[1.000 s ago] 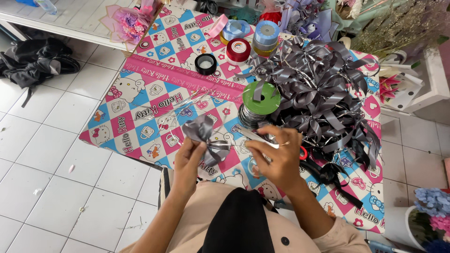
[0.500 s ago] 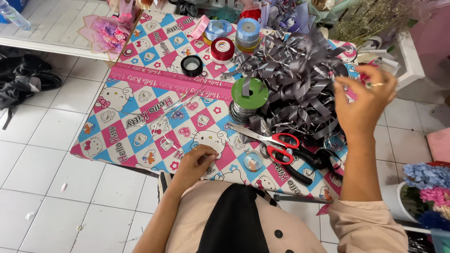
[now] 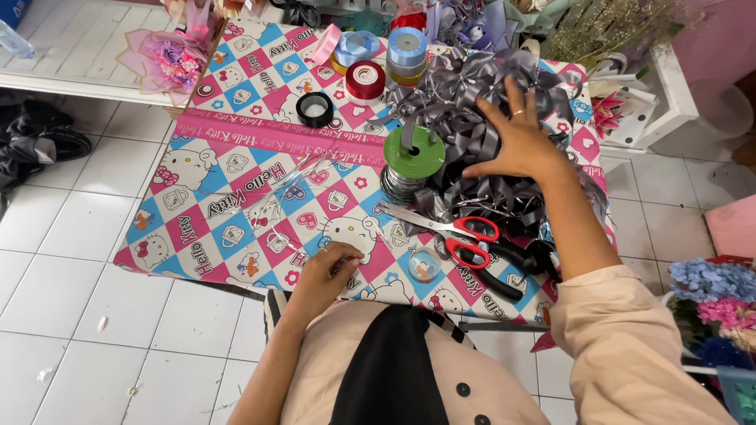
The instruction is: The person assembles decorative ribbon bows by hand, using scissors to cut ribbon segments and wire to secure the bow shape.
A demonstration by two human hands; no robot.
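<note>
My right hand [image 3: 520,140] lies flat with fingers spread on a big pile of grey ribbon bows [image 3: 461,110] at the far right of the table. My left hand [image 3: 327,271] rests at the near edge of the table with its fingers curled in; I see nothing in it. The table is covered with pink and blue checked cartoon wrapping paper [image 3: 228,181]. A spool of grey ribbon with a green top [image 3: 413,153] stands just left of the pile. Red-handled scissors [image 3: 468,234] lie between my hands.
A black-handled tool [image 3: 512,267] lies by the scissors, with a small clear round tub [image 3: 425,266] beside them. A black tape roll [image 3: 315,109], a red spool [image 3: 365,80] and a blue spool [image 3: 407,49] stand at the back. A pink bouquet [image 3: 177,59] sits far left; blue and pink flowers [image 3: 713,291] right.
Both hands held a grey bow before. My right hand carried it up to the pile and now lies spread on the bows. My left hand dropped to the table's near edge.
</note>
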